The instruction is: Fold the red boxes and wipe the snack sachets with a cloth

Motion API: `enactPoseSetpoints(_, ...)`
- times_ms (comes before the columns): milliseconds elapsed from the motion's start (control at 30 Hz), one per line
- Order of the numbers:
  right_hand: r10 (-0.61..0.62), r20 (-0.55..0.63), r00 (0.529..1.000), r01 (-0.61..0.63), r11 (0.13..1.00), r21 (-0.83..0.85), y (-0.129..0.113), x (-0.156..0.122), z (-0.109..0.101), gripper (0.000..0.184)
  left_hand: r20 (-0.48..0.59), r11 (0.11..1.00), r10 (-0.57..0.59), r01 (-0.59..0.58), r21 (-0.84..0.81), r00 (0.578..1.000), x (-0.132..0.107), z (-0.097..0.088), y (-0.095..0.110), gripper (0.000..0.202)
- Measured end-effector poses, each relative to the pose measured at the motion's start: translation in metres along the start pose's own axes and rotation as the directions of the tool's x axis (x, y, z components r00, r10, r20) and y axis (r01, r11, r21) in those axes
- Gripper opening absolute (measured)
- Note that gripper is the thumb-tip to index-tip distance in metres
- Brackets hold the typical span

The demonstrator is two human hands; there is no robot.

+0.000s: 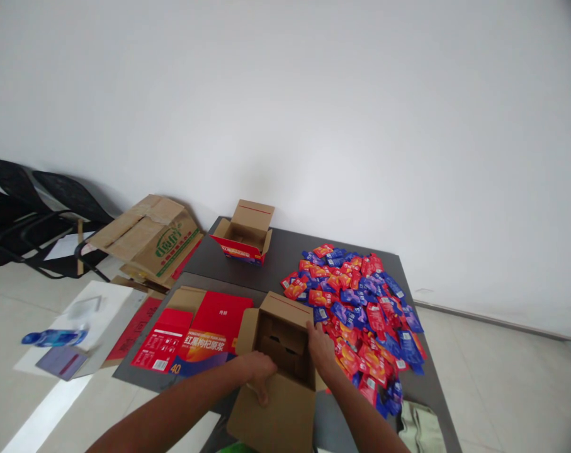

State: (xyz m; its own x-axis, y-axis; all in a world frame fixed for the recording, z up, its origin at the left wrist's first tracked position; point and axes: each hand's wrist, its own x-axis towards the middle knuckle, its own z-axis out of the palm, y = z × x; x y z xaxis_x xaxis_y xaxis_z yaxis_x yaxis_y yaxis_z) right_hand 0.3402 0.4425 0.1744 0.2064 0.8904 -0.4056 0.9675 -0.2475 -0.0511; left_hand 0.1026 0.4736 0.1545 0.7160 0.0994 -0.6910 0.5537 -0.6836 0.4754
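An open brown cardboard box (285, 340) stands on the dark table (285, 251) right in front of me. My left hand (259, 371) is curled over its near edge, fingers pointing down onto the front flap. My right hand (319, 347) grips the box's right wall, fingers inside the opening. A big heap of red, orange and blue sachets (361, 308) lies just right of the box. A flat red printed carton (200, 340) lies to its left.
A second open red-sided box (245, 234) sits at the table's far edge. A large brown shipping carton (148, 239) and black chairs (34, 214) stand on the left. A water bottle (53, 338) lies on white board on the floor.
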Motion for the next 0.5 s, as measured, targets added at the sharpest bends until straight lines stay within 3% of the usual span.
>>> enactPoseSetpoints(100, -0.005, 0.002, 1.0, 0.005, 1.0, 0.018, 0.001, 0.0, -0.003, 0.045, -0.004, 0.994, 0.037, -0.036, 0.108, 0.999, 0.004, -0.006, 0.005, 0.068)
enactPoseSetpoints(300, -0.02, -0.025, 0.999, 0.022, 0.998, 0.055, 0.002, 0.002, -0.004, 0.043, 0.012, 0.99, 0.028, -0.029, 0.14, 1.0, 0.015, -0.013, 0.003, 0.054)
enactPoseSetpoints(500, -0.075, -0.074, 0.994, 0.081, 0.993, 0.085, -0.008, -0.017, 0.001, 0.063, -0.113, 0.988, 0.039, -0.022, 0.15, 0.993, 0.014, -0.011, 0.003, 0.037)
